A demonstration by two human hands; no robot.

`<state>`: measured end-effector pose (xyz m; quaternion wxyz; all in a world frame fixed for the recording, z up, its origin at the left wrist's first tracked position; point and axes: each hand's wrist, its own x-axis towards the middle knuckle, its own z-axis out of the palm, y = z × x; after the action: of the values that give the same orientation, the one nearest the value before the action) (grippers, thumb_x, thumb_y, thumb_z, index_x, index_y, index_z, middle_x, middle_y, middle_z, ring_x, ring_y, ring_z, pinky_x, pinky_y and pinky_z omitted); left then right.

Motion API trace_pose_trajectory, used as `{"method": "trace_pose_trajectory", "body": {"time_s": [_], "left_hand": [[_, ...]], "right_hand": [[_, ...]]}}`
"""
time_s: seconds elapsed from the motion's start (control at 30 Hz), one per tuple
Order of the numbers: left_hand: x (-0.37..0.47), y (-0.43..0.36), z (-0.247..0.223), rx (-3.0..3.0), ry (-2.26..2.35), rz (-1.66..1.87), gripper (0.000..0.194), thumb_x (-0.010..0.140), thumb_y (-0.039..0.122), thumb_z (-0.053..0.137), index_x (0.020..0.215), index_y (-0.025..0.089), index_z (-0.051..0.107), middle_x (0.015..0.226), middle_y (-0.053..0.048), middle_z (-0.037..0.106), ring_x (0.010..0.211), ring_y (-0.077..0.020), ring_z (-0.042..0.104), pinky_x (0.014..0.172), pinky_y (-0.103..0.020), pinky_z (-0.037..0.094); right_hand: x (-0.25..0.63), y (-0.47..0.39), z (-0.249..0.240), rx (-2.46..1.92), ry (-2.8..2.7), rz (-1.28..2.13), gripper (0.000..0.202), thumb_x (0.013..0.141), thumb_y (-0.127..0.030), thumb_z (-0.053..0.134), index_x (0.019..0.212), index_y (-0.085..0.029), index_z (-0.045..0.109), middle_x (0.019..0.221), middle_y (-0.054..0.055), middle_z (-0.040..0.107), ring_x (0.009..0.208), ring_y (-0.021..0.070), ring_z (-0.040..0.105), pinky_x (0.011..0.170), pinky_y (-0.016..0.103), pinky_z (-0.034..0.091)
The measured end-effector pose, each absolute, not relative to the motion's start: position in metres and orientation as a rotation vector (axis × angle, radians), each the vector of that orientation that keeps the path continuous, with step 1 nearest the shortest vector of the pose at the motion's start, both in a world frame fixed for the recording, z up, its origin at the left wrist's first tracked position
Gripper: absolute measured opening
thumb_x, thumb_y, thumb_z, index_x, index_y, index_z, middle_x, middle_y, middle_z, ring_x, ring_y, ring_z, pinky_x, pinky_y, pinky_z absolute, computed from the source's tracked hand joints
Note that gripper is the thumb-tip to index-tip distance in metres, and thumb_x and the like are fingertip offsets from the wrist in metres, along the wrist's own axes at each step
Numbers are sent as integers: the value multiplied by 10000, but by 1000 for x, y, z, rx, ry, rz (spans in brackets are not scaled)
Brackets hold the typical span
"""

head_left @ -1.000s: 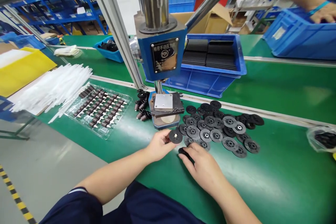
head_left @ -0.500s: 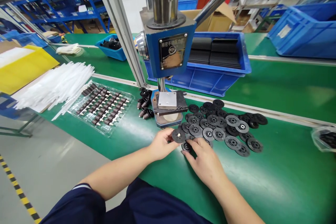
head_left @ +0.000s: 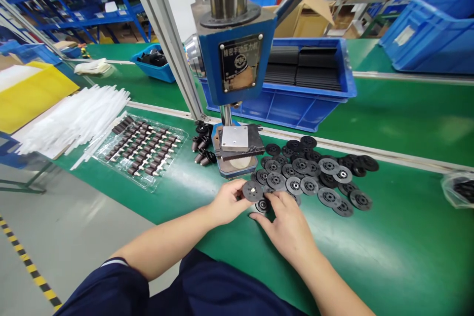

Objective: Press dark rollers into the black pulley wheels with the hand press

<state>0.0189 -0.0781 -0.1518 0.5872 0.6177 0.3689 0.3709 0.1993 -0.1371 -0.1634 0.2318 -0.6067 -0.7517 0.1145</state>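
A black disc (head_left: 253, 191) with a pale pin at its centre is pinched by its left edge in my left hand (head_left: 227, 203). Just to the right, my right hand (head_left: 287, 219) has its thumb and fingers apart around a smaller round black part (head_left: 262, 205) on the bench. Whether a fingertip touches that part, I cannot tell. Many flat black discs (head_left: 308, 185) lie loosely overlapped beyond my right hand. Past my left hand stands a blue hand press (head_left: 237, 61), with a metal block (head_left: 235, 137) on its base.
Left of the press lie several dark parts with shafts (head_left: 203, 143). A clear tray (head_left: 148, 188) holds rows of brown cylinders. White tubes (head_left: 77, 118) are heaped farther left. A blue crate (head_left: 281, 108) of black strips stands behind the press; a plastic bag (head_left: 459, 190) sits far right.
My right thumb has moved slightly left, widening the gap to the fingers around the small round part. My left hand still holds the disc. The camera view has shifted slightly.
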Motion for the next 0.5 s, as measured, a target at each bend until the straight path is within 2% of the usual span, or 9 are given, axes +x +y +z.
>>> {"method": "trace_pose_trajectory", "body": {"time_s": [0.17,0.3,0.5], "left_hand": [[20,-78,-154,1421,854,880,195,819,285,678,901,114,634,838,-50,592,776,-144,548,746,-259,470],[20,-78,-155,1459,848,885,188,825,269,672,926,113,640,870,-63,609,804,-154,563,761,-269,475],[17,-77,-155,1615,861,895,200,807,261,696,940,117,658,885,-80,632,811,-168,588,741,-274,487]], "right_hand": [[197,-138,-163,-1705,-2061,285,322,855,-348,660,1091,-140,589,1003,102,549,942,249,535,830,399,505],[196,-139,-164,-1683,-2054,306,424,852,-304,661,1217,-126,540,1086,114,546,1011,261,526,882,408,499],[204,-135,-161,-1635,-2000,333,324,870,-329,646,1121,-130,597,1034,99,557,951,243,545,838,405,510]]}}
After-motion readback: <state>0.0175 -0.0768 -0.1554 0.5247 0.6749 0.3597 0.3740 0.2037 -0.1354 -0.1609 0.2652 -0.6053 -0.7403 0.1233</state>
